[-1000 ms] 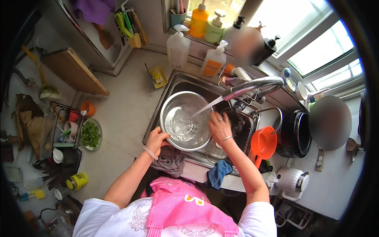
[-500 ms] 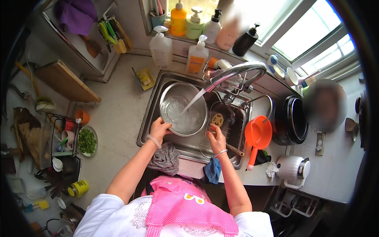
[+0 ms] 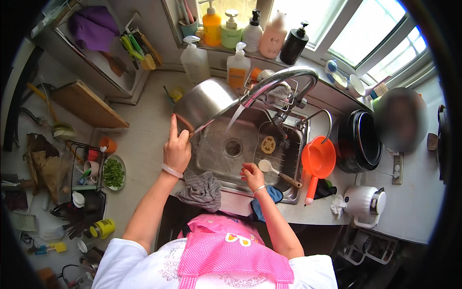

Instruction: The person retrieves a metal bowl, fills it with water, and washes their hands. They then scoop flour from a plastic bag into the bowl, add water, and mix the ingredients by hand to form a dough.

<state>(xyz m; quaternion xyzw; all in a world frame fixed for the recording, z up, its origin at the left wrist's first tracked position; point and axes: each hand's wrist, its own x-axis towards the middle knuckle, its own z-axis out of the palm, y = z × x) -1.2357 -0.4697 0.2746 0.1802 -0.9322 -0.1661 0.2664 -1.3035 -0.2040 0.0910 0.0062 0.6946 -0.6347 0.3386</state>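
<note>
My left hand point(image 3: 177, 150) grips the rim of a stainless steel basin point(image 3: 207, 98), which is tilted up on its side at the left of the sink. Its outer bottom faces the window. Water runs from the curved faucet point(image 3: 293, 72) past the basin's edge into the metal sink point(image 3: 211, 156), whose drain point(image 3: 233, 148) is visible. Over the near edge of the sink, my right hand point(image 3: 252, 177) holds nothing, fingers loosely apart. Beside it lies a white ladle point(image 3: 265, 165) with a brown handle, on a wire rack below a lotus-root-shaped scrubber point(image 3: 268, 144).
An orange dipper point(image 3: 318, 156) sits right of the sink. A grey cloth point(image 3: 199, 190) and a blue cloth point(image 3: 267, 200) lie along the front edge. Pump bottles point(image 3: 238, 67) line the back. A plate of chopped greens point(image 3: 114, 172) stands left; a white kettle point(image 3: 365, 204) stands right.
The basin, upright under the stream and holding water before, has been lifted and tipped to the left by my left hand. My right hand has moved slightly nearer and left, uncovering the white ladle.
</note>
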